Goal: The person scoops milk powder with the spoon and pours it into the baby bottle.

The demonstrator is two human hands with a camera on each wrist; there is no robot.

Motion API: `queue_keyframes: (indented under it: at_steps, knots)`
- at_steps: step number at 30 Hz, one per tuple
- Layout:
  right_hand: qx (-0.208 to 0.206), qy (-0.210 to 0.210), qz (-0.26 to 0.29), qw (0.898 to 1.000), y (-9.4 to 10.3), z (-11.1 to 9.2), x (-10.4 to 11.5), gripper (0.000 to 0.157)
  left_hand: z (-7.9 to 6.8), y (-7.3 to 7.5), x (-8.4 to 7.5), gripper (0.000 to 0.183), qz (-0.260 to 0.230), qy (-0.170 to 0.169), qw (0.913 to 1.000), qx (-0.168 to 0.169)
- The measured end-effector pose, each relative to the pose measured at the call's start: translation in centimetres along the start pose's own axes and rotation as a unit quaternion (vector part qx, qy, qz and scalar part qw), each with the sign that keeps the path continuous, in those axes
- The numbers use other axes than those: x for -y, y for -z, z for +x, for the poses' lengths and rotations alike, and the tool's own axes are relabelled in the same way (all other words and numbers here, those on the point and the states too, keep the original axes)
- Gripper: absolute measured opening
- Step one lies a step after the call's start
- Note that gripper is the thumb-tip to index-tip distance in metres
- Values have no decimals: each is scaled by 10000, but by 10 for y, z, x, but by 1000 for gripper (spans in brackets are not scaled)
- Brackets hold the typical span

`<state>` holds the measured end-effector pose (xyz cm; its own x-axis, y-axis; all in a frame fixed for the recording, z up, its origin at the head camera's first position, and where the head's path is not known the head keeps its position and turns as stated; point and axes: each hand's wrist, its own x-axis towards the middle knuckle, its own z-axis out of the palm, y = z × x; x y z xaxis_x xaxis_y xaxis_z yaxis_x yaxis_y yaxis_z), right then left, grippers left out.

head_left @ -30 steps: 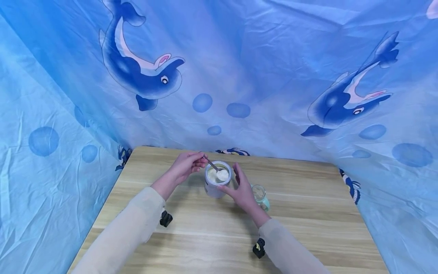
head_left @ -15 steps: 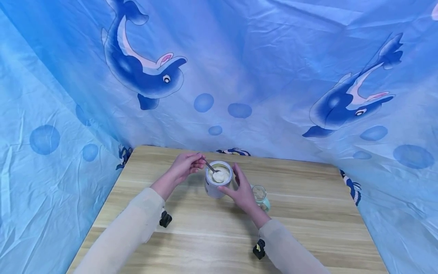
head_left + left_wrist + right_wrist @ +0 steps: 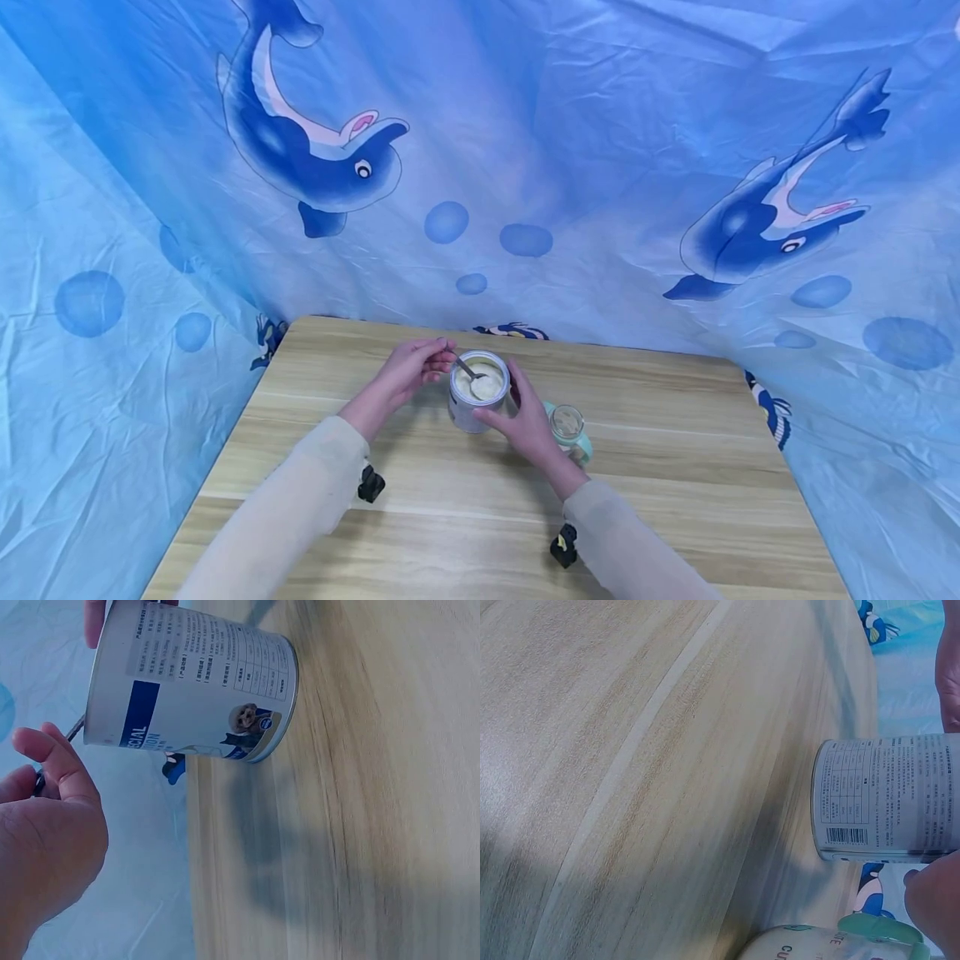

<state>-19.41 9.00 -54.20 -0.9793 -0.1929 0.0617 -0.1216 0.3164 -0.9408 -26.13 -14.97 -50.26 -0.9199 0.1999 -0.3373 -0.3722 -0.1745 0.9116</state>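
A white tin can [image 3: 467, 417] stands upright on the wooden table, with pale powder [image 3: 467, 386] inside. Printed text and a picture of a dog and a cat mark its side [image 3: 199, 682] in the left wrist view. Between thumb and fingers my left hand [image 3: 407, 368] pinches the handle of a metal spoon [image 3: 462, 365]. The spoon's bowl is inside the can's mouth and carries powder. My right hand [image 3: 527, 423] grips the can from the right, thumb on the near side and fingers toward the far side.
Just right of my right hand stands a clear jar [image 3: 567, 422] with mint-green parts, its contents hard to make out. The wooden table [image 3: 675, 467] reaches back to a blue dolphin-print curtain [image 3: 585, 167], which also hangs at both sides.
The spoon has shifted within the can: its bowl dipped left into the powder half a second ago and now shows powder on it. My right hand stays at the can, having moved slightly left.
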Motion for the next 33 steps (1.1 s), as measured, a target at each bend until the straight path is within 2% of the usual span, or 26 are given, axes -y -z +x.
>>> queue_keyframes:
  at_steps: [10, 14, 15, 22, 28, 33]
  knots:
    - [-49, 85, -3, 10000, -1, -2, 7, 106, 0, 1, 2, 46, 128, -84, 9997, 198]
    - [-44, 79, 18, 10000, -1, -2, 7, 107, -2, 2, 1, 45, 148, -104, 9997, 154]
    - [-52, 72, 17, 10000, -1, 0, 0, 109, -2, 2, 1, 45, 147, -104, 9997, 136]
    - [5, 3, 24, 10000, 1, 0, 0, 111, -2, 3, -4, 33, 22, -114, 9999, 45]
    - [13, -28, 16, 10000, 2, -1, -1, 109, -3, 2, -9, 40, -107, -206, 9997, -23]
    - [22, -130, 40, 9999, 2, -2, 2, 109, -5, 1, -15, 39, -119, -265, 9995, -113]
